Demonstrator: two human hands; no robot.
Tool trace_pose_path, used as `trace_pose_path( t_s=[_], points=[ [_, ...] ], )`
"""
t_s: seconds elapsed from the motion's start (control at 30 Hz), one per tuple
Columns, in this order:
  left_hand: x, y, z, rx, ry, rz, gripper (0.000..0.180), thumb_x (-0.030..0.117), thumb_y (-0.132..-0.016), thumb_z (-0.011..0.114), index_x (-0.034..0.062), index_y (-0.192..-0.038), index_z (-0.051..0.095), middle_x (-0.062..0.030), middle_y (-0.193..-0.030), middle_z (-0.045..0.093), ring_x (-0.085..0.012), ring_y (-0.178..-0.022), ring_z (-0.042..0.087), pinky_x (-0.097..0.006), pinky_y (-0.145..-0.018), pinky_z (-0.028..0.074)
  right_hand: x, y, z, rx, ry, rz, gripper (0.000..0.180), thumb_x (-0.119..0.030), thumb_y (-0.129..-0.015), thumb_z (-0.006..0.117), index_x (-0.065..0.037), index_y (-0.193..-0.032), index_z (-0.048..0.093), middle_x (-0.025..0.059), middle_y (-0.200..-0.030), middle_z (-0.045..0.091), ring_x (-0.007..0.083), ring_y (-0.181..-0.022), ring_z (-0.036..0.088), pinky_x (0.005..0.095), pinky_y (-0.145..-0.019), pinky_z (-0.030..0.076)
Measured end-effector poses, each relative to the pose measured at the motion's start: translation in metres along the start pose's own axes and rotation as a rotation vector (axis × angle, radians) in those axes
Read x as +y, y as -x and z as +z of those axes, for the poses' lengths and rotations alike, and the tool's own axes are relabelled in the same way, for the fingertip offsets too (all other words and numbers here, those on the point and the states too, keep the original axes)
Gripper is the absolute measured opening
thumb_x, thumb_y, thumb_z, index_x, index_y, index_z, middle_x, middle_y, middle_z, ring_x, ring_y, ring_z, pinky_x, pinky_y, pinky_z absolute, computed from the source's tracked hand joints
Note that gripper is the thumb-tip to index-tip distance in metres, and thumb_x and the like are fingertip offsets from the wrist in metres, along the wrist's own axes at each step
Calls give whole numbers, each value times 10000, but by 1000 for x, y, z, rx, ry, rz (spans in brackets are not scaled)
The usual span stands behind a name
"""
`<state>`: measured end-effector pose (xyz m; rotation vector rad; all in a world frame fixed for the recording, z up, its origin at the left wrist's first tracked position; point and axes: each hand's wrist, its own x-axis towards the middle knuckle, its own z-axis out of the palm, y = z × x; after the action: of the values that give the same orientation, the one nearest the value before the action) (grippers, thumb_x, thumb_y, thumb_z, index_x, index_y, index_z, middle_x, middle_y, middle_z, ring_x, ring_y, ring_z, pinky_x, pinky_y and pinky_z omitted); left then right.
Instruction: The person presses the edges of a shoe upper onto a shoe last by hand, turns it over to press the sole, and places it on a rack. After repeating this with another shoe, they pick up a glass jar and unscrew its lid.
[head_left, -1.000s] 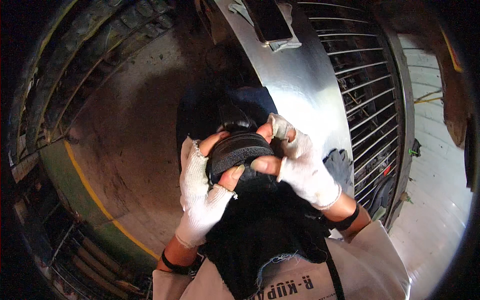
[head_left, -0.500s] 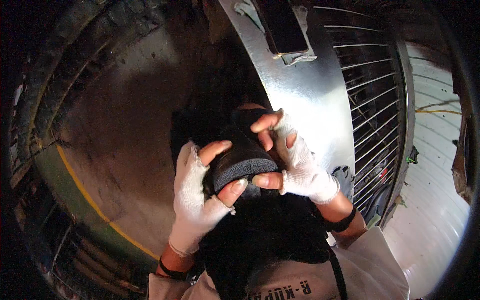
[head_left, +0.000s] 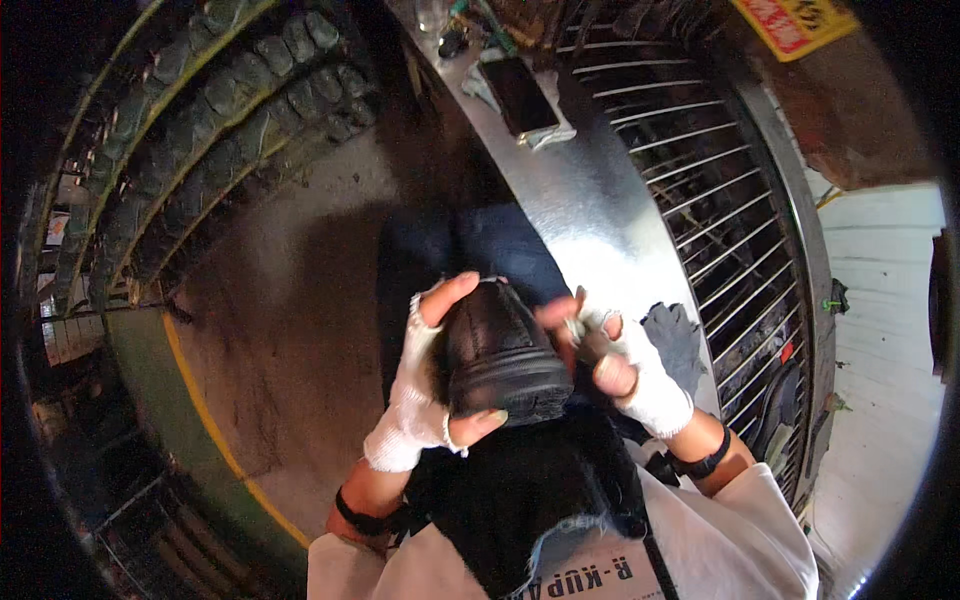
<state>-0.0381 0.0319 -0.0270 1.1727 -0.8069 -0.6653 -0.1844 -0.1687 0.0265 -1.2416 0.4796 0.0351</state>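
A black leather shoe [head_left: 492,345] is tilted over my lap, its rounded, stitched end facing me. My left hand [head_left: 415,395], in a white fingerless glove, is closed around the shoe's left side, with the thumb along its near edge and the fingers on top. My right hand [head_left: 625,370], gloved the same way, is just right of the shoe; its fingers are bent and blurred. Whether the right fingers touch the shoe or hold something small is unclear. Below the shoe, a ragged black cloth [head_left: 510,480] covers my front.
On the right, a shiny metal bench [head_left: 560,185] carries a phone [head_left: 518,98] and a crumpled grey scrap [head_left: 672,345]. Beyond stands a metal-barred rack [head_left: 715,215]. Racks of shoes [head_left: 230,95] curve along the far left, past a yellow floor line [head_left: 215,430].
My right hand has come off the shoe and moved right. The shoe has been turned from its grey textured surface to the stitched leather end. My left hand keeps its hold; the view has shifted.
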Motion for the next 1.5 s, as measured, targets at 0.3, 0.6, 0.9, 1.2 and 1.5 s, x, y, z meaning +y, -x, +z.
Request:
trace_pose_path(
  t_s=[0.3,0.6,0.9,1.2,1.5],
  points=[
    [48,43,15,327,-11,-81,982,650,-864,737,13,-1549,440,-192,-1462,599,-330,-1288,632,-473,-1138,495,22,45,-17,-289,-559,185,714,-494,-1045,657,1,-1545,534,122,-1442,675,206,-1267,668,360,-1123,501],
    [-14,29,20,215,756,-446,1036,835,-887,623,-8,-1486,553,-191,-1407,679,-323,-1222,699,-490,-1096,562,31,41,25,8,-126,64,479,-279,-938,857,-66,-1305,634,8,-1166,664,105,-1117,601,279,-1005,484],
    [71,32,75,321,503,-239,1018,549,-913,789,19,-1634,305,-159,-1555,486,-269,-1383,552,-402,-1220,404,-12,29,44,-26,411,-591,900,-244,-891,869,-20,-1632,411,198,-1444,618,282,-1323,618,361,-1123,469],
    [79,1,27,158,-129,161,1055,699,-993,625,-15,-1680,261,-157,-1607,471,-261,-1441,509,-390,-1225,380,47,6,33,-205,-743,99,745,-509,-1050,665,-16,-1577,476,152,-1394,686,205,-1253,669,350,-1137,493],
    [18,6,47,408,196,75,775,315,-1045,696,37,-1676,343,-104,-1571,520,-205,-1400,520,-329,-1211,353,60,37,22,-104,-621,238,747,-501,-1027,703,-22,-1564,505,118,-1428,683,219,-1240,700,364,-1115,543]
  ],
)
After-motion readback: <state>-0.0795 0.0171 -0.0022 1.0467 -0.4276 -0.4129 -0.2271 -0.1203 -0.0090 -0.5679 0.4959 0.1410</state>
